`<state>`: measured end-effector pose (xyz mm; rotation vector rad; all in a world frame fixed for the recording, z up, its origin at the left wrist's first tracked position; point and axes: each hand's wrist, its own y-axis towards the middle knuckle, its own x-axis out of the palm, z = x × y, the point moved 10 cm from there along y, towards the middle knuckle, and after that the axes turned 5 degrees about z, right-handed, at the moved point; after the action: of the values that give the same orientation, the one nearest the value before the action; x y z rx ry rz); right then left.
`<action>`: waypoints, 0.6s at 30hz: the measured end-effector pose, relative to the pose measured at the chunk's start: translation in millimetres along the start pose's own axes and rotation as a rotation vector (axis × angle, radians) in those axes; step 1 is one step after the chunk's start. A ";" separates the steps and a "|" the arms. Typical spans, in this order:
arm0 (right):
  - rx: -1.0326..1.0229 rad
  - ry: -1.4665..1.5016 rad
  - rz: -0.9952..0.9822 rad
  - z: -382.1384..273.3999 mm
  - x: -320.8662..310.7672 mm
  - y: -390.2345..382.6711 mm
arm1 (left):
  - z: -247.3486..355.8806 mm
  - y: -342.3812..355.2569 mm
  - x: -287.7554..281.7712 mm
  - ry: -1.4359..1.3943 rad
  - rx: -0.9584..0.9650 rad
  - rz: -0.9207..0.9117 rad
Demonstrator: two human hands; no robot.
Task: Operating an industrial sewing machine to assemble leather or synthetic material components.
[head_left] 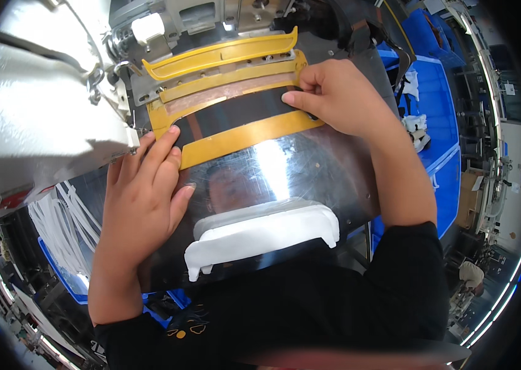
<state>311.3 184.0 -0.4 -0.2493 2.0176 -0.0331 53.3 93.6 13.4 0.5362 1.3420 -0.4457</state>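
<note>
Now the strip (pixel 236 117) lies within the frame (pixel 242 141), toward the tabletop's (pixel 334 163) far edge. The left hand (pixel 148 179) has fingers apart; the right hand's (pixel 343 98) hold is unclear. Uneven pressing could skew it.

Left grip (pixel 147 177) stretched forward, right grip (pixel 341 94) curled leftward

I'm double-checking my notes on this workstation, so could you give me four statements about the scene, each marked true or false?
1. The right hand is at the right end of the dark strip. True.
2. A white curved piece lies nearer the person's body than the yellow frame. True.
3. The left hand grips the white curved piece. False: its fingertips are by the dark strip's left end.
4. The person wears white. False: the sleeves are black.
</note>
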 end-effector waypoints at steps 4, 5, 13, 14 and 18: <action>-0.020 -0.005 0.002 -0.6 -2.9 -1.4 | -1.9 0.0 3.3 0.004 -0.034 -0.030; -0.007 0.002 -0.006 0.1 -1.6 -1.5 | -3.5 -0.2 3.6 -0.002 -0.049 -0.033; 0.012 -0.011 -0.056 1.0 -2.3 1.4 | -5.0 -2.0 4.4 0.019 -0.043 -0.037; 0.049 0.005 -0.077 0.8 -1.2 1.3 | -5.0 -2.1 1.3 0.024 -0.048 -0.030; 0.134 -0.028 -0.140 9.6 1.1 -0.1 | -6.5 -3.1 0.5 0.014 -0.049 -0.029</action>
<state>319.4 184.5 -5.6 -0.3032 1.9582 -0.2511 46.4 95.1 11.6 0.4803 1.3717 -0.4325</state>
